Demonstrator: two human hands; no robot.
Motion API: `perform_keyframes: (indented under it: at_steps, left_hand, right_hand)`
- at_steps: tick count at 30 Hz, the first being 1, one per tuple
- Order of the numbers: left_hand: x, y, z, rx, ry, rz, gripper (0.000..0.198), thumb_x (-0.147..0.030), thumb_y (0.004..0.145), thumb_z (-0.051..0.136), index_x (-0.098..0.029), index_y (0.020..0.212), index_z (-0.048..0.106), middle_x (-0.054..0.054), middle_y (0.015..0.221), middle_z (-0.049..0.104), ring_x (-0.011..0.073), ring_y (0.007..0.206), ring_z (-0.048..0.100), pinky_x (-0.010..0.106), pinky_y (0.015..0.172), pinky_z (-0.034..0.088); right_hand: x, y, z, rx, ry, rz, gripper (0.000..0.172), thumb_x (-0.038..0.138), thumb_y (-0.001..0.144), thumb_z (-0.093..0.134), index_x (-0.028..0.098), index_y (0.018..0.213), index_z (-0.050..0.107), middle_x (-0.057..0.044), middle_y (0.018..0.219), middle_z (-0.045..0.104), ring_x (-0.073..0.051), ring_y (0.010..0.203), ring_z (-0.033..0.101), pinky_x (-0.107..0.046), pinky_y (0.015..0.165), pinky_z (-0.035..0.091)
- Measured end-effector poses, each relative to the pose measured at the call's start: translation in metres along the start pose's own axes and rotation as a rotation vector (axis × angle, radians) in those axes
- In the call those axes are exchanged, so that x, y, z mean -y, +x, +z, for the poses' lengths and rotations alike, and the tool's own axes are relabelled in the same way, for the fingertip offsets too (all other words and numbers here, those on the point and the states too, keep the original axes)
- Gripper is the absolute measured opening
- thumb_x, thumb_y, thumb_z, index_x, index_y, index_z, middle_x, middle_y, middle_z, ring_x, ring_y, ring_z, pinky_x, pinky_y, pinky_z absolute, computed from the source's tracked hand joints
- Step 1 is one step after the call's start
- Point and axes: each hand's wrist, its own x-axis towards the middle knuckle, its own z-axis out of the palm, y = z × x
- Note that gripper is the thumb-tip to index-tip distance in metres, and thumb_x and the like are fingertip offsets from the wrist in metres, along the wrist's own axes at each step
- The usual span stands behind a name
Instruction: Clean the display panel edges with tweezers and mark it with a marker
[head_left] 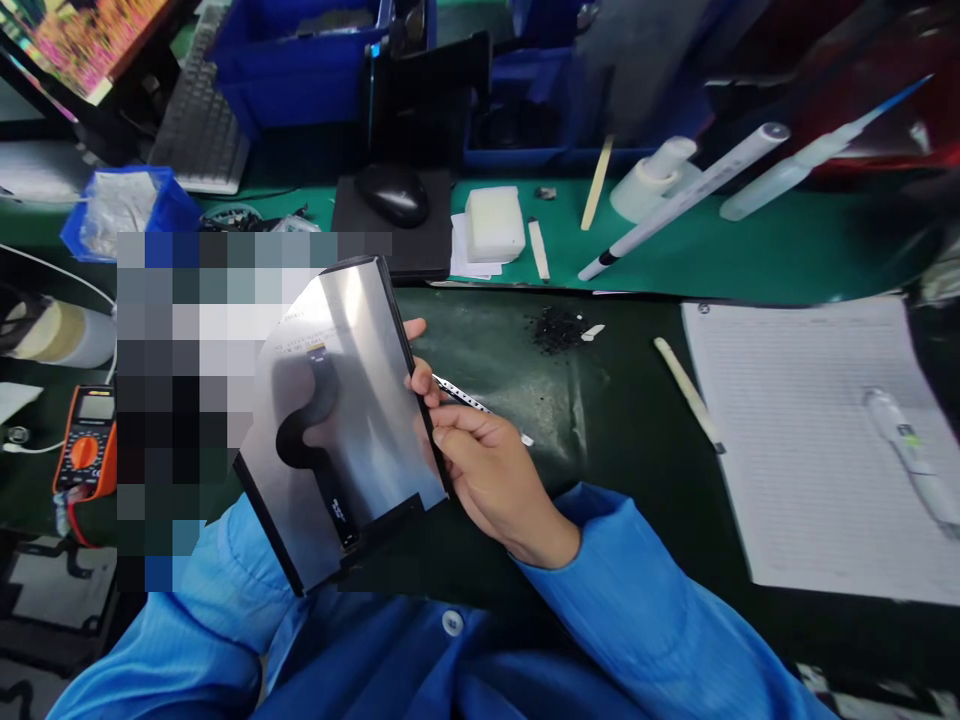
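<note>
A display panel (379, 400) is tilted in front of me, its silvery metal back facing up. Black strips run along its edges, and a curved black flex cable (300, 445) lies across the back. From behind, my left hand (421, 378) grips the panel; only fingertips show past its right edge. My right hand (495, 475) is closed in a pinch at that same edge, thumb against fingers. Whatever is between those fingertips is too small to make out. Partly hidden behind my hands is a slim white stick with black marks (469, 398).
Black scraps (556, 330) lie on the dark mat beyond my hands. To the right are a wooden stick (686, 393) and a lined paper sheet (810, 480) with a pen-like tool (911, 455). An orange multimeter (84, 440) sits left. A mouse (391, 194) and a white block (495, 224) stand behind.
</note>
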Motion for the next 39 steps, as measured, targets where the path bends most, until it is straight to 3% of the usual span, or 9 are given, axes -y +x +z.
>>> perform_keyframes:
  at_steps: [6, 11, 16, 23, 29, 35, 39]
  left_hand:
    - [0.0043, 0.0039, 0.0031, -0.011, -0.104, -0.02, 0.06, -0.055, 0.069, 0.074, -0.025, 0.119, 0.056, -0.002, 0.078, 0.052, 0.0162, 0.076, 0.055, 0.043, 0.089, 0.05]
    - [0.0053, 0.0053, 0.0032, 0.024, -0.137, 0.007, 0.061, -0.057, 0.064, 0.078, -0.025, 0.112, 0.062, 0.0, 0.077, 0.054, 0.0181, 0.076, 0.055, 0.043, 0.087, 0.05]
    - [0.0046, 0.0045, 0.0031, 0.028, -0.124, 0.013, 0.054, -0.055, 0.069, 0.075, -0.026, 0.112, 0.063, 0.0, 0.078, 0.053, 0.0186, 0.077, 0.054, 0.043, 0.089, 0.047]
    - [0.009, 0.005, 0.0019, 0.025, -0.14, 0.059, 0.066, -0.06, 0.064, 0.075, -0.024, 0.117, 0.059, 0.0, 0.077, 0.053, 0.0184, 0.075, 0.054, 0.045, 0.088, 0.047]
    - [0.0041, 0.001, -0.0011, 0.055, -0.157, -0.017, 0.048, -0.044, 0.081, 0.066, -0.026, 0.125, 0.056, 0.001, 0.083, 0.057, 0.0184, 0.082, 0.058, 0.036, 0.079, 0.049]
    - [0.0021, 0.0017, 0.0058, -0.024, -0.096, -0.013, 0.059, -0.053, 0.068, 0.076, -0.024, 0.116, 0.059, 0.0, 0.079, 0.057, 0.0186, 0.076, 0.057, 0.041, 0.085, 0.05]
    - [0.0008, 0.0013, 0.0066, -0.016, -0.092, -0.016, 0.056, -0.05, 0.072, 0.073, -0.024, 0.12, 0.058, 0.0, 0.08, 0.056, 0.0184, 0.078, 0.057, 0.04, 0.085, 0.049]
  right_hand:
    - [-0.0029, -0.0009, -0.001, -0.001, 0.025, -0.016, 0.013, 0.021, 0.07, 0.066, 0.027, 0.07, 0.078, -0.001, 0.093, 0.068, -0.021, 0.11, 0.054, -0.039, 0.102, 0.039]
    - [-0.0034, -0.0005, -0.0018, -0.001, -0.023, -0.009, 0.015, 0.019, 0.069, 0.066, 0.027, 0.072, 0.078, -0.001, 0.092, 0.069, -0.022, 0.111, 0.054, -0.039, 0.102, 0.039]
    - [-0.0021, -0.0001, -0.0002, -0.028, 0.032, 0.001, 0.012, 0.022, 0.068, 0.065, 0.026, 0.066, 0.077, -0.002, 0.092, 0.069, -0.023, 0.112, 0.053, -0.04, 0.102, 0.041]
    - [-0.001, -0.0013, 0.0, -0.002, -0.011, 0.004, 0.018, 0.018, 0.067, 0.062, 0.026, 0.07, 0.078, -0.002, 0.092, 0.067, -0.022, 0.112, 0.052, -0.039, 0.102, 0.039]
    - [-0.0003, -0.0018, 0.0002, -0.007, 0.053, 0.018, 0.015, 0.021, 0.07, 0.063, 0.026, 0.069, 0.077, -0.002, 0.093, 0.067, -0.022, 0.113, 0.052, -0.039, 0.099, 0.041]
    - [-0.001, -0.0018, -0.0011, 0.01, -0.003, 0.0, 0.019, 0.018, 0.069, 0.063, 0.028, 0.073, 0.079, -0.001, 0.091, 0.068, -0.021, 0.115, 0.052, -0.04, 0.104, 0.038]
    - [-0.0009, -0.0015, -0.0005, 0.009, 0.022, 0.008, 0.017, 0.021, 0.07, 0.063, 0.028, 0.072, 0.078, -0.001, 0.092, 0.068, -0.022, 0.114, 0.053, -0.041, 0.104, 0.038]
